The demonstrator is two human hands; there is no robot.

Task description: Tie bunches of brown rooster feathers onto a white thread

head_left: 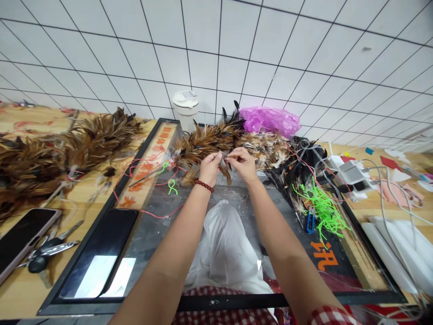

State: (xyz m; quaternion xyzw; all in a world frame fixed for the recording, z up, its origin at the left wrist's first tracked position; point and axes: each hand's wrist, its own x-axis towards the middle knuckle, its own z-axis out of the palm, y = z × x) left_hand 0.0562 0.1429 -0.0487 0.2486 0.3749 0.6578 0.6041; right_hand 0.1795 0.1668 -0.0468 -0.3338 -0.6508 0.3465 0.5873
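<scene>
My left hand (pixel 209 169), with a dark red bead bracelet (pixel 204 185) at its wrist, pinches a small bunch of brown feathers (pixel 226 173). Meeting it from the right, my right hand (pixel 244 165) has thumb and fingertips closed on the top of the same bunch. Both hands hover over the black-framed glass panel (pixel 158 239). Just behind them lie a pile of long brown feathers (pixel 206 141) and a paler feather heap (pixel 265 151). Red string (pixel 149 167) and bits of green string (pixel 172 186) are left of my hands.
Black feathers (pixel 306 155), green strings (pixel 326 210) and blue snips (pixel 310 220) lie right. A pink plastic bag (pixel 270 119) and white lidded container (pixel 186 108) stand behind. Phones (pixel 101 246), keys (pixel 50 248) and brown feather garlands (pixel 98 135) occupy the left. White chargers (pixel 350 171) trail cables.
</scene>
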